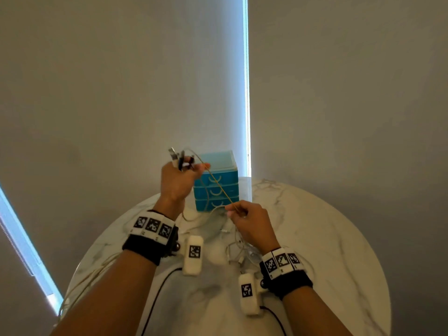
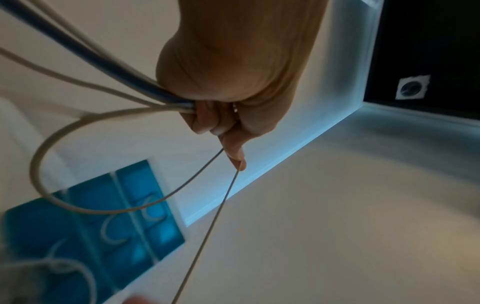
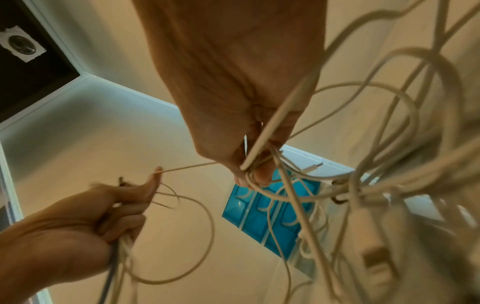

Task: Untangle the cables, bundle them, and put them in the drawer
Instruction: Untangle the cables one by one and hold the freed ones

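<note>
The left hand (image 1: 178,181) is raised above the table (image 1: 327,238), its fingers curled round several cable ends, one dark and the rest pale, with plugs sticking out above the fist. The right hand (image 1: 252,223) sits lower and nearer, pinching a thin cable (image 1: 219,186) that runs taut between the two hands. From the right wrist view that same hand also has a clump of pale cables looped round its fingers, so it is gripping more than the one strand. Most of the tangle (image 1: 238,253) lies on the table below the right wrist, and further strands trail off the table's left edge. The blue drawer unit (image 1: 215,185) stands at the far side of the table, all three drawers closed, so untangling seems to be the step in hand. The risk I see is in the taut strand: pulling it harder while other loops cross it would likely cinch a knot rather than free it. The loops round the right fingers could also snag and drag the heap. Strands hanging off the edge may slip to the floor.
</note>
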Demonstrator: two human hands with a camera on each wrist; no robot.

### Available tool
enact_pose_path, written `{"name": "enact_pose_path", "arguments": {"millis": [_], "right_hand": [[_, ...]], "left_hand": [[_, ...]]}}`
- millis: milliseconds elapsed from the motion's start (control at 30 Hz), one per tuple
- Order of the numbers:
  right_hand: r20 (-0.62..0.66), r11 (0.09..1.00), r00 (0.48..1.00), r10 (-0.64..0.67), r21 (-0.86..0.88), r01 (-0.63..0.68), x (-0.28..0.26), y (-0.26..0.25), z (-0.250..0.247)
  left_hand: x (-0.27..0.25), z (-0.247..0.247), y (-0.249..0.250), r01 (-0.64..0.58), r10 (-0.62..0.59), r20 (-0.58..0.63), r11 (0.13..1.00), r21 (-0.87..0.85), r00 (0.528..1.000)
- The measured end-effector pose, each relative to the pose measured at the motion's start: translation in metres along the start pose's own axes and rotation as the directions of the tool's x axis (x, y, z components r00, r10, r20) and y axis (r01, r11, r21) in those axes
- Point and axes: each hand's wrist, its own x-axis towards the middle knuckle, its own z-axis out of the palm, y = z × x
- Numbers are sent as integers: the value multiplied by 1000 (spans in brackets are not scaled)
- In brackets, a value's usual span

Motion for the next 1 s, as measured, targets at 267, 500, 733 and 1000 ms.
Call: {"name": "enact_pose_path", "arguments": {"millis": [267, 500, 733, 1000], "right_hand": [[-187, 978, 980, 65, 208, -25, 4, 7, -7], [-158, 989, 977, 144, 39, -139, 2, 18, -21], [-136, 968, 971, 198, -125, -215, 0, 25, -22], [-199, 940, 979, -36, -338, -35, 4, -43, -19]], "left_hand": [[31, -41, 51, 67, -111, -134, 953, -297, 985], [41, -72, 67, 12, -104, -145, 849, -528, 984], [60, -120, 90, -184, -84, -407, 798, -574, 909], [41, -91, 81, -98, -60, -268, 837, -539, 961]]}}
